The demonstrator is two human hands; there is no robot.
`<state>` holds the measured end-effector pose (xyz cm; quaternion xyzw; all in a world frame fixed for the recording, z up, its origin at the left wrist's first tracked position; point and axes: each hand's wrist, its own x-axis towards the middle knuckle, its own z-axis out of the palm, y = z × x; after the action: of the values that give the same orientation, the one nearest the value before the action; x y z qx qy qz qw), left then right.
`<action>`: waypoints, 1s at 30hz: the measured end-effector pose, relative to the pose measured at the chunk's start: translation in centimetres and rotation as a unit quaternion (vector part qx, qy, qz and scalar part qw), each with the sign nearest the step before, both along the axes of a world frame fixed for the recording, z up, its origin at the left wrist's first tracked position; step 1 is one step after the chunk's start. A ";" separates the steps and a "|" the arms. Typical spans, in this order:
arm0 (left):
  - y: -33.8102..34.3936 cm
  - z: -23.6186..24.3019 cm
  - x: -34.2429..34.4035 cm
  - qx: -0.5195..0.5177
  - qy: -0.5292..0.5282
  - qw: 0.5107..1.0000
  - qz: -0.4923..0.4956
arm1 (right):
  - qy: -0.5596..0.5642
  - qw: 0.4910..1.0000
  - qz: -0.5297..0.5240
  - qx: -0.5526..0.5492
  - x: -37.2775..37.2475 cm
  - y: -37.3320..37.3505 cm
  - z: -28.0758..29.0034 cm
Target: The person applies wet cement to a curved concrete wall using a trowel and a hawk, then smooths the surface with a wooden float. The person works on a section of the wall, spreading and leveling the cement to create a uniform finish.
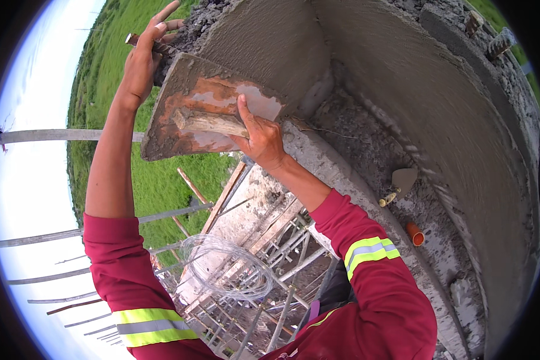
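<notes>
My left hand (143, 60) is raised at the rough, mortar-covered top edge of the wall (198, 30), fingers apart, beside a short metal stub (132, 39); its thumb is partly hidden. My right hand (261, 135) grips the wooden handle (204, 122) of a large square float (192, 89), orange under smeared grey mortar, held tilted against the curved grey plastered wall (414, 90) just below my left hand. A pointed trowel (405, 180) with a short handle lies down in the trough on the right, above an orange pipe end (415, 234).
A concrete ledge (318, 168) curves below the float. Scaffolding poles (294, 270) and a coil of wire (225, 267) are lower down, near my forearms. Horizontal poles (60, 135) project over a green field (102, 72) at left. Rebar stubs (498, 45) stand on the wall's right.
</notes>
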<state>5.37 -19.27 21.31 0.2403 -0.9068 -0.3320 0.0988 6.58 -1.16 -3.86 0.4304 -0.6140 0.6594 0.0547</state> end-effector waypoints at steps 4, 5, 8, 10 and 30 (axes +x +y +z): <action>-0.1 0.2 0.1 -0.025 -0.031 0.999 -0.001 | 0.009 0.997 0.069 -0.013 3.4 1.0 1.0; -0.2 0.2 0.1 -0.040 -0.037 0.999 0.004 | 0.016 0.995 0.102 0.000 4.3 1.7 1.2; -0.2 0.2 -0.1 -0.012 -0.037 0.999 0.011 | -0.006 0.983 0.183 0.022 6.3 5.0 1.8; -0.1 0.1 -0.3 -0.008 -0.035 0.999 0.003 | -0.133 0.982 0.127 -0.042 6.7 6.6 2.4; 0.8 -0.1 -0.5 0.018 -0.017 1.000 0.019 | -0.754 0.643 -0.052 -0.124 -4.8 0.2 -4.8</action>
<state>4.84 -18.49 21.22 0.2648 -0.8977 -0.3419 0.0848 1.75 -0.95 -8.64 -0.2587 -0.3770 0.8219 -0.3398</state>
